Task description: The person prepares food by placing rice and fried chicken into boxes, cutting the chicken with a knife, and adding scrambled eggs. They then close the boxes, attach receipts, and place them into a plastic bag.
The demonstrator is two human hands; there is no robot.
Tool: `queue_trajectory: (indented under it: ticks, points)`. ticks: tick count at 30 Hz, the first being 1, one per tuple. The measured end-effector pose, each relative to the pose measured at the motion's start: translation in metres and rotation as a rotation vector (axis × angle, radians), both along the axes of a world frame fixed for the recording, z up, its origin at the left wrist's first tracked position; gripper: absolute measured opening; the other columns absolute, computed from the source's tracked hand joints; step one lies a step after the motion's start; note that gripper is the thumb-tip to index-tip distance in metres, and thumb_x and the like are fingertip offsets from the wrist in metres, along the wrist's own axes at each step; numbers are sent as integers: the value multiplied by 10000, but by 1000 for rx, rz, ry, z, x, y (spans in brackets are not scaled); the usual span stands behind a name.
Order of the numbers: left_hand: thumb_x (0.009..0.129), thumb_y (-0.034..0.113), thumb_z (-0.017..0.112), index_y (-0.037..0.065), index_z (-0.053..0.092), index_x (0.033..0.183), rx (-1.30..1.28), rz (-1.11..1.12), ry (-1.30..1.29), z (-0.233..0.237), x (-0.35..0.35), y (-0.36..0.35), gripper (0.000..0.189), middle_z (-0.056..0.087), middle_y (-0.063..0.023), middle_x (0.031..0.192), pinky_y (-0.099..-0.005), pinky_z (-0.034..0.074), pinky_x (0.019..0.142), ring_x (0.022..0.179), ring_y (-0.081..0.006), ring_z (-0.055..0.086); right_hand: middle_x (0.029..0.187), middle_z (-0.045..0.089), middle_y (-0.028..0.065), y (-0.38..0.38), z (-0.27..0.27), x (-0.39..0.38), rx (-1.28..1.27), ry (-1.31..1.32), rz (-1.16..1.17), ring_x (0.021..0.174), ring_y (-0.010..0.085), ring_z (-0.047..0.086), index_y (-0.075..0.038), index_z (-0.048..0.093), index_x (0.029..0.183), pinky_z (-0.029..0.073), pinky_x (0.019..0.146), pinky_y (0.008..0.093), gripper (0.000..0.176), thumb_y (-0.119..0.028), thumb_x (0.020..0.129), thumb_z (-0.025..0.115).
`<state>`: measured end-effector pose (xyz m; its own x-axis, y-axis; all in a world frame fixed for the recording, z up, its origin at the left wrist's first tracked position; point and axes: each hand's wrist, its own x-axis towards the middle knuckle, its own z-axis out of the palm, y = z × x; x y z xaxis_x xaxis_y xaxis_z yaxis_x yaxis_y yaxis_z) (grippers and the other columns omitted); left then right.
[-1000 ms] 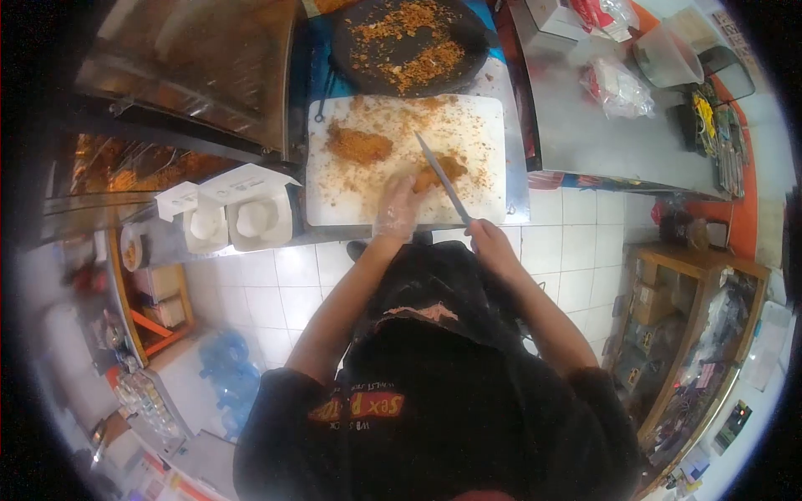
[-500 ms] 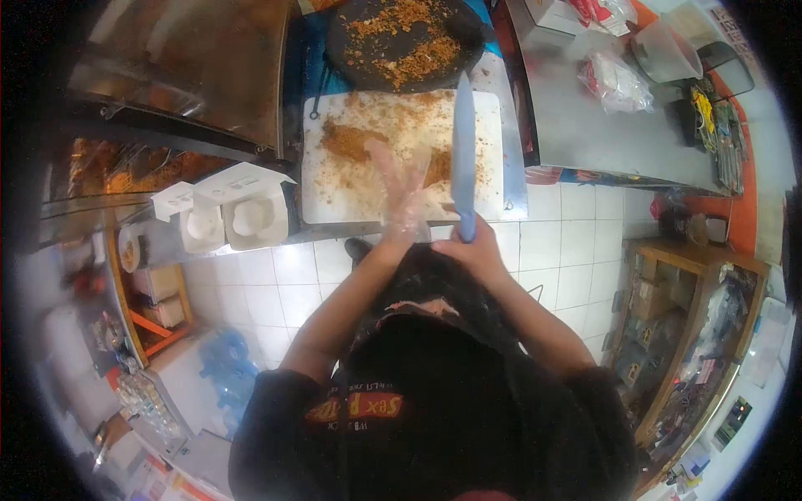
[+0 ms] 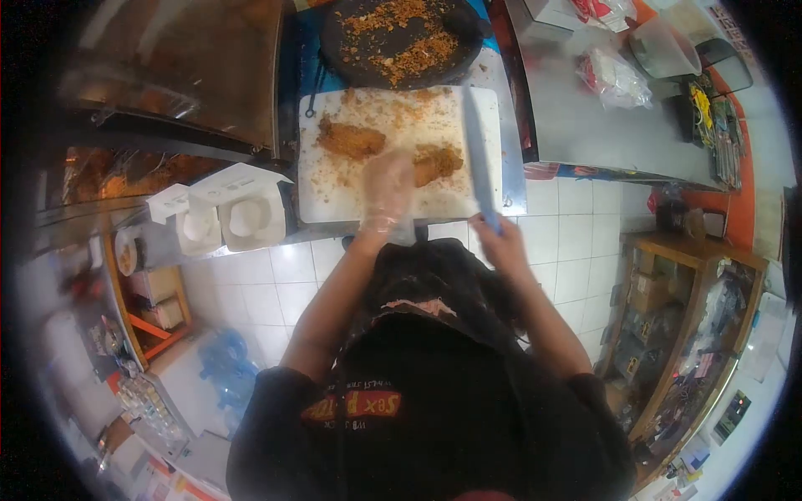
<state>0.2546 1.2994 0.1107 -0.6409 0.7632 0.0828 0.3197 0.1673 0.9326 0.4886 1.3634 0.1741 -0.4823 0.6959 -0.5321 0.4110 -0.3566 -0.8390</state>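
1. A dark round slab strewn with golden crumbs sits just beyond the white cutting board; a thin dark tool reaches the board's far left corner
2. White cartons stand with lids raised to the left of the board, near a dark cabinet; to the right, a metal counter carries a plastic bag and a clear tub
3. Two crumb-coated pieces lie on the board, apart: the left piece is brown and rough, the right piece similar and slanted, with loose crumbs scattered around both
4. The left hand, in a clear glove, extends over the board's middle beside the right piece's near left end; blur hides whether its fingers grip that piece, so I cannot tell
5. The right hand, at the board's near right corner, is closed around the handle of a knife, its blurred blade pointing away from the body, right of both pieces
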Motion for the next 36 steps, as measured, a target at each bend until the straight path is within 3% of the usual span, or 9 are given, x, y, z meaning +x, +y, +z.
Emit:
queue_trajectory:
  ticks: [2, 9, 11, 14, 17, 24, 30, 32, 36]
  points:
    - [799, 121, 591, 68, 595, 1172, -85, -318, 684, 28, 5, 3, 377, 634, -156, 1109, -408, 467, 844, 977, -315, 597, 584, 451, -64, 14, -1, 20, -15, -43, -118, 418, 24, 356, -59, 616, 916, 253, 370, 204, 170, -215, 865, 660]
    - [834, 163, 599, 96, 528, 1288, -469, -410, 580, 11, 2, 19, 464, 629, -117, 1151, -405, 463, 883, 1024, -261, 589, 568, 413, -76, 24, 7, 43, -85, -46, -296, 403, 12, 332, -66, 571, 899, 231, 345, 195, 120, -171, 879, 626]
    - [823, 149, 597, 48, 577, 1163, -185, -216, -102, 2, -8, 17, 356, 646, -93, 924, -381, 501, 703, 839, -213, 618, 565, 406, -77, 22, 5, 43, -103, -14, -335, 397, 11, 324, -68, 563, 893, 224, 342, 194, 111, -165, 882, 617]
    - [842, 146, 591, 65, 552, 1216, -337, -58, -941, 15, -31, 11, 385, 615, -32, 919, -357, 491, 732, 848, -162, 592, 562, 398, -80, 16, 8, 43, -147, -12, -375, 385, 11, 316, -65, 556, 904, 220, 334, 195, 106, -155, 884, 608]
    - [807, 99, 630, 51, 435, 1330, -35, -12, -1302, 9, -38, -8, 560, 579, -56, 1086, -388, 475, 905, 1009, -199, 563, 558, 394, -81, 13, 6, 45, -175, 29, -394, 381, 13, 317, -61, 553, 913, 221, 328, 197, 107, -147, 881, 607]
    - [787, 57, 631, 44, 430, 1317, 65, -48, -1299, 42, -37, -28, 567, 542, -52, 1124, -434, 484, 933, 1046, -215, 543, 576, 407, -66, 14, 2, 42, -185, 32, -378, 382, 16, 322, -60, 554, 924, 223, 324, 198, 108, -142, 878, 607]
    - [813, 54, 591, 66, 455, 1325, 124, -299, -1278, 59, -23, 6, 530, 571, -65, 1153, -384, 485, 947, 1047, -210, 567, 576, 396, -66, 11, -2, 33, -194, 57, -311, 382, 21, 309, -67, 555, 921, 222, 329, 198, 118, -161, 882, 613]
    - [832, 66, 547, 75, 535, 1273, -401, -203, -708, 63, -15, 25, 441, 619, -96, 1120, -352, 479, 936, 1017, -230, 589, 572, 391, -67, 7, -1, 29, -199, 50, -292, 382, 21, 305, -71, 557, 921, 223, 331, 198, 121, -170, 884, 614]
    - [832, 57, 508, 74, 604, 1197, -412, -125, 109, 10, -11, 16, 378, 636, -144, 1137, -336, 469, 931, 1033, -262, 600, 551, 370, -73, 3, -7, 22, -191, -1, -250, 380, 21, 300, -84, 560, 920, 205, 332, 208, 220, -303, 930, 561]
